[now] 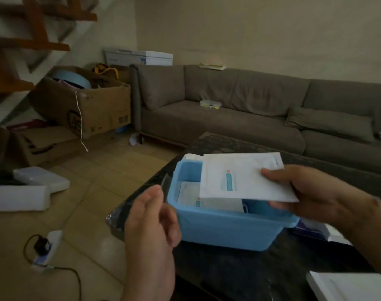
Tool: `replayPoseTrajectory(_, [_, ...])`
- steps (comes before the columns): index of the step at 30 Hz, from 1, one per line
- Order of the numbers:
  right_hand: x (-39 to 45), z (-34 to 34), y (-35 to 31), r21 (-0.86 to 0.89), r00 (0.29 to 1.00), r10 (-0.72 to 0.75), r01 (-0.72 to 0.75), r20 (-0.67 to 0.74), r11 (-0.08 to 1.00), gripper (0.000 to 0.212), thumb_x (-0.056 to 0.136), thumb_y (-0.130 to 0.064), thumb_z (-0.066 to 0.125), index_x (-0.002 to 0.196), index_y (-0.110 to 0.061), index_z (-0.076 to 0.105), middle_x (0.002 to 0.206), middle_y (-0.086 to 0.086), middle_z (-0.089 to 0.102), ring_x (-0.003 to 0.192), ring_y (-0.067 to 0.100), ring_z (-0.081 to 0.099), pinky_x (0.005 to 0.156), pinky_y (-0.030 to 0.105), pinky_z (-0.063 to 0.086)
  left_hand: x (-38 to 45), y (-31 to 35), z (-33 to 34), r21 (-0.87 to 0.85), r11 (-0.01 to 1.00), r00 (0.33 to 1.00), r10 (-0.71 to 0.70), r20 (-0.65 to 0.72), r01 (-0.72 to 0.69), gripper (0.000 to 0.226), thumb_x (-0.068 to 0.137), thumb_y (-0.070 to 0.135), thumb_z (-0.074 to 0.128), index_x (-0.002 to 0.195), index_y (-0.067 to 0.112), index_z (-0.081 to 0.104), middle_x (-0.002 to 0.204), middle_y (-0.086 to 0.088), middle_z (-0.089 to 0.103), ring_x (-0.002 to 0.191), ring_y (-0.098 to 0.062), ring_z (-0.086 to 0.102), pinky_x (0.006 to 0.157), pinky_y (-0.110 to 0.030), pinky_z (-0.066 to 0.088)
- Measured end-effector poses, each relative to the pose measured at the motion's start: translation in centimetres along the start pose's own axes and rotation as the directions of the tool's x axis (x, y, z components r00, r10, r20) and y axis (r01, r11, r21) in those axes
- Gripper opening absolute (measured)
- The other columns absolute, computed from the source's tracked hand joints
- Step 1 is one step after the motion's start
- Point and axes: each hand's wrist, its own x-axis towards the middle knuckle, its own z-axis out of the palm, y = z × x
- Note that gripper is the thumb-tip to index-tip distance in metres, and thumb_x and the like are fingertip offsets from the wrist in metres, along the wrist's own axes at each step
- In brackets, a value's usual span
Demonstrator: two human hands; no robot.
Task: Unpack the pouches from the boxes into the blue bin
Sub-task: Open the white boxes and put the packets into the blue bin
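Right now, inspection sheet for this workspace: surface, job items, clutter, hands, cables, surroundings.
Surface: dark table, glossy, dimly lit.
Job's things: blue bin on the table, at least one white pouch inside; another pouch held above the bin; white box at the near right corner.
Clutter: clear plastic beside the bin's left side.
Hands: right hand grips the raised pouch, thumb on top; left hand hovers left of the bin, fingers loosely curled, holding nothing.
Cables: power strip with black cord on the floor; white cord hanging off a cardboard box.
Surroundings: grey sofa, tiled floor, wooden stairs.
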Motion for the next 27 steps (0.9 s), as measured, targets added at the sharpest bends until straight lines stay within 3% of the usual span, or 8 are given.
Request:
replayPoseTrajectory(6, [5.7, 3.1, 0.3, -0.136, 0.996, 0.089, -0.086, 0.014, 0.987, 0.019, 0.094, -0.010, 0.058, 0.113, -0.010, 0.059, 0.083, 0.013, 0.072, 0.077, 0.024, 0.067, 0.041, 0.032, 0.056, 0.5, 0.3, -0.1, -0.135, 0.981, 0.975, 0.110, -0.193, -0.138, 0.042, 0.094, 0.013, 0.057, 0.126, 0.038, 0.050, 0.075, 0.000, 0.060, 0.047, -0.011, 0.044, 0.048, -0.029, 0.035])
replayPoseTrajectory(12, [8.1, 3.7, 2.3, -0.165, 0.988, 0.126, -0.111, 0.085, 0.980, 0.027, 0.093, -0.008, 0.059, 0.120, -0.007, 0.058, 0.087, 0.017, 0.076, 0.071, 0.028, 0.074, 0.052, 0.039, 0.059, 0.3, -0.4, 0.1, -0.130, 0.983, 0.978, 0.106, -0.177, -0.130, 0.047, 0.092, 0.008, 0.057, 0.127, 0.037, 0.050, 0.067, 0.003, 0.059, 0.044, -0.010, 0.044, 0.052, -0.031, 0.035])
replayPoseTrajectory(15, [8.2, 3.1, 2.2, -0.311, 0.979, 0.181, -0.142, 0.099, 0.940, 0.030, 0.092, -0.013, 0.062, 0.121, -0.009, 0.061, 0.099, 0.016, 0.075, 0.083, 0.030, 0.073, 0.069, 0.042, 0.060, 0.2, -0.5, 0.1, -0.090, 0.984, 0.977, 0.134, -0.168, -0.151, 0.046, 0.091, 0.007, 0.058, 0.124, 0.039, 0.051, 0.069, 0.003, 0.061, 0.045, -0.009, 0.045, 0.051, -0.030, 0.037])
replayPoseTrajectory(17, [7.8, 2.7, 1.7, -0.518, 0.986, 0.159, -0.107, 0.057, 0.848, 0.033, 0.092, -0.021, 0.065, 0.122, -0.010, 0.061, 0.098, 0.013, 0.074, 0.081, 0.025, 0.072, 0.065, 0.035, 0.059, 0.1, -0.4, 0.1, -0.063, 0.982, 0.972, 0.163, -0.169, -0.176, 0.046, 0.091, 0.008, 0.059, 0.119, 0.043, 0.051, 0.079, 0.000, 0.062, 0.045, -0.009, 0.046, 0.049, -0.028, 0.037])
replayPoseTrajectory(19, [7.0, 2.5, 1.1, -0.746, 0.997, 0.071, -0.021, 0.034, 0.665, 0.035, 0.093, -0.029, 0.063, 0.120, -0.008, 0.060, 0.084, 0.009, 0.073, 0.066, 0.017, 0.068, 0.055, 0.027, 0.055, 0.2, -0.4, -0.1, -0.035, 0.978, 0.968, 0.197, -0.158, -0.205, 0.044, 0.091, 0.010, 0.060, 0.116, 0.046, 0.050, 0.086, -0.002, 0.063, 0.046, -0.009, 0.047, 0.047, -0.027, 0.037])
replayPoseTrajectory(20, [6.6, 2.5, 0.8, -0.809, 0.998, 0.046, -0.001, 0.032, 0.588, 0.037, 0.093, -0.032, 0.063, 0.121, -0.009, 0.057, 0.081, 0.008, 0.073, 0.065, 0.016, 0.068, 0.058, 0.027, 0.057, 0.2, -0.4, -0.1, -0.020, 0.975, 0.965, 0.215, -0.153, -0.220, 0.044, 0.092, 0.011, 0.059, 0.116, 0.046, 0.050, 0.089, -0.002, 0.063, 0.047, -0.009, 0.047, 0.046, -0.026, 0.038])
replayPoseTrajectory(24, [5.5, 2.7, 0.4, -0.904, 0.999, 0.045, 0.005, 0.027, 0.427, 0.061, 0.093, -0.028, 0.062, 0.145, -0.030, 0.029, 0.093, 0.002, 0.072, 0.082, 0.016, 0.071, 0.075, 0.031, 0.061, 0.1, -0.8, 0.0, 0.016, 0.971, 0.961, 0.238, -0.140, -0.238, 0.043, 0.093, 0.012, 0.058, 0.114, 0.047, 0.049, 0.096, -0.005, 0.064, 0.048, -0.009, 0.048, 0.044, -0.023, 0.038])
replayPoseTrajectory(27, [5.0, 3.0, 0.7, -0.947, 0.997, 0.046, 0.038, 0.055, 0.318, 0.064, 0.094, -0.020, 0.057, 0.146, -0.037, 0.025, 0.095, -0.007, 0.057, 0.085, 0.013, 0.063, 0.073, 0.025, 0.058, -0.4, -0.9, 0.3, 0.019, 0.974, 0.968, 0.227, -0.110, -0.226, 0.041, 0.093, 0.012, 0.059, 0.107, 0.050, 0.049, 0.092, -0.003, 0.064, 0.049, -0.009, 0.048, 0.048, -0.025, 0.039])
